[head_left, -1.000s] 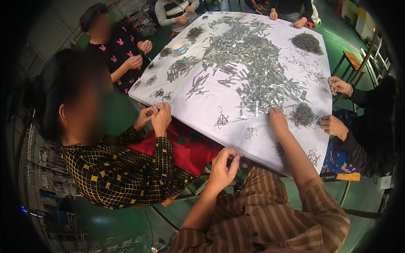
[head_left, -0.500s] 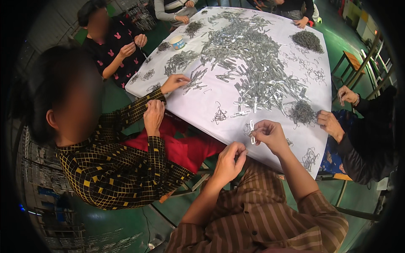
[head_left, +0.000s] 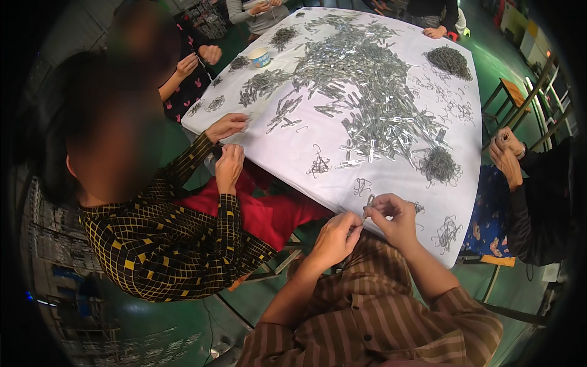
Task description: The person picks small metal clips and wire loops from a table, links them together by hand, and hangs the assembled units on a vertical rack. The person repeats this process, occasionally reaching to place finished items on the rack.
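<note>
At the near edge of the table, my right hand (head_left: 396, 219) pinches a slim, pale grey clip (head_left: 370, 202) that looks like a clothes peg. My left hand (head_left: 336, 237) is closed right beside it, thumb against fingers, with the fingertips close to the clip's lower end. What the left fingers hold, if anything, is too small to make out. Just beyond my hands lies a small group of wire hooks (head_left: 362, 186). Another small heap of hooks (head_left: 318, 165) is farther left, and loose hooks (head_left: 449, 234) lie at the right near corner.
A broad pile of grey clips (head_left: 379, 92) spreads over the white-covered table (head_left: 330, 131). Dense hook heaps (head_left: 439, 165) (head_left: 449, 62) lie along the right side. A paper tub (head_left: 260, 58) stands at the far left. Co-workers sit around; one in a checked shirt (head_left: 153, 244) is close on my left.
My right hand has moved down and slightly toward my left hand, bringing the clip to its fingertips. The left neighbour's hands have drawn back from the clips; the right neighbour's hands have come together.
</note>
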`<state>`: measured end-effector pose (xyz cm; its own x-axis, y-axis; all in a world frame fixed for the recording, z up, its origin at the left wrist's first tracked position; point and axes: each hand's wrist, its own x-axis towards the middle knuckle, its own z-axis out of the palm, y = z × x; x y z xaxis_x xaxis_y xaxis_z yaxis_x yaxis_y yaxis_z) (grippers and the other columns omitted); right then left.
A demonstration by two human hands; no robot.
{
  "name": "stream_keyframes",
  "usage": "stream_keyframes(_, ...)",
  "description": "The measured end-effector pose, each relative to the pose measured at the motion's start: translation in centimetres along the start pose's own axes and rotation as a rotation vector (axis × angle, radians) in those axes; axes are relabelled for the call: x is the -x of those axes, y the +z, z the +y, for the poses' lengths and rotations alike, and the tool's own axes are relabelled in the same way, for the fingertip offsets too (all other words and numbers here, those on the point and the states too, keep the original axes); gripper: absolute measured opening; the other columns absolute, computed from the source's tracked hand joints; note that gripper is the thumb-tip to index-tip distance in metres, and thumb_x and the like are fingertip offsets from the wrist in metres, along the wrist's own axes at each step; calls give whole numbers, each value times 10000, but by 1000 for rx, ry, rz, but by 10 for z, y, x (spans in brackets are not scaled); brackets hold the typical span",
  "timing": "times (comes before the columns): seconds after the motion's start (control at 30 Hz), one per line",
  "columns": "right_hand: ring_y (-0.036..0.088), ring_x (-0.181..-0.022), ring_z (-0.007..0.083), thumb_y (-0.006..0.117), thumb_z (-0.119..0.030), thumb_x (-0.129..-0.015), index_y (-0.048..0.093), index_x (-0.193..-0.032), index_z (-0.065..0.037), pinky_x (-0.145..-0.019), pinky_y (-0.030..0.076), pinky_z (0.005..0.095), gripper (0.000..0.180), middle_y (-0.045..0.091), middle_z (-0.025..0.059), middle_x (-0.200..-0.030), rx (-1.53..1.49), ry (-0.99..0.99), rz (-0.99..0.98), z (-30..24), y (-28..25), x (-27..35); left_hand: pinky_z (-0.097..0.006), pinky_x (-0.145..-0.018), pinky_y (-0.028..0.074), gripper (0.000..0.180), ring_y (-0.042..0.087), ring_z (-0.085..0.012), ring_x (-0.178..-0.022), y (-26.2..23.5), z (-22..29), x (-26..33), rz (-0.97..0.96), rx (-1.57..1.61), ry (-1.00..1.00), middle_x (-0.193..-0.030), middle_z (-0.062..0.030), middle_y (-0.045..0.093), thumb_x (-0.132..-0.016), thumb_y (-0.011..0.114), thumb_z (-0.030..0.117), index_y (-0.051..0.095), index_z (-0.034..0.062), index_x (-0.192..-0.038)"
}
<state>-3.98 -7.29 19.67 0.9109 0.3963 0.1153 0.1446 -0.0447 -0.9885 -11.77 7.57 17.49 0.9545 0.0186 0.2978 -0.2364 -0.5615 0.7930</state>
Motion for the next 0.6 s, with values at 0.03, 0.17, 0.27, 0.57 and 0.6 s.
stream_keyframes(0.03, 586, -631, 45, 691, -34, -774, 619, -833, 25, -598, 482, 196, 111, 644, 33, -704, 27, -20, 10, -1, -1, 4, -299, -642, 472, 111, 601, -203, -705, 0, -1, 0, -36, 43, -17, -781, -96, 588, -815, 613, 16, 526, 1, -881)
stream_keyframes(0.17, 596, -648, 55, 682, -25, -779, 619, -836, 27, -614, 492, 201, 100, 646, 38, -712, 23, -11, 7, 1, -4, 14, -284, -677, 477, 102, 604, -153, -738, -12, -13, -7, -210, 242, -162, -805, -76, 626, -820, 629, 52, 589, -11, -890)
stream_keyframes(0.27, 604, -654, 63, 674, -19, -783, 618, -839, 28, -621, 497, 206, 92, 647, 44, -719, 29, -49, 3, 1, -2, 20, -269, -664, 473, 97, 577, -106, -713, -26, -43, -24, -43, 142, -291, -751, -60, 640, -828, 627, 78, 630, -12, -862)
stream_keyframes(0.57, 621, -654, 84, 659, -16, -792, 616, -848, 24, -627, 507, 220, 81, 649, 53, -718, 32, -97, -27, 2, 2, 25, -430, -718, 484, 135, 607, -346, -795, -19, -123, -86, 269, -577, -437, -890, -175, 605, -769, 637, 126, 636, -4, -805)
stream_keyframes(0.6, 622, -653, 85, 659, -17, -791, 616, -848, 22, -626, 508, 221, 81, 650, 54, -717, 38, -106, -23, 4, 1, 25, -431, -723, 485, 131, 607, -348, -802, -17, -126, -91, 249, -618, -433, -904, -179, 603, -774, 626, 119, 633, -8, -805)
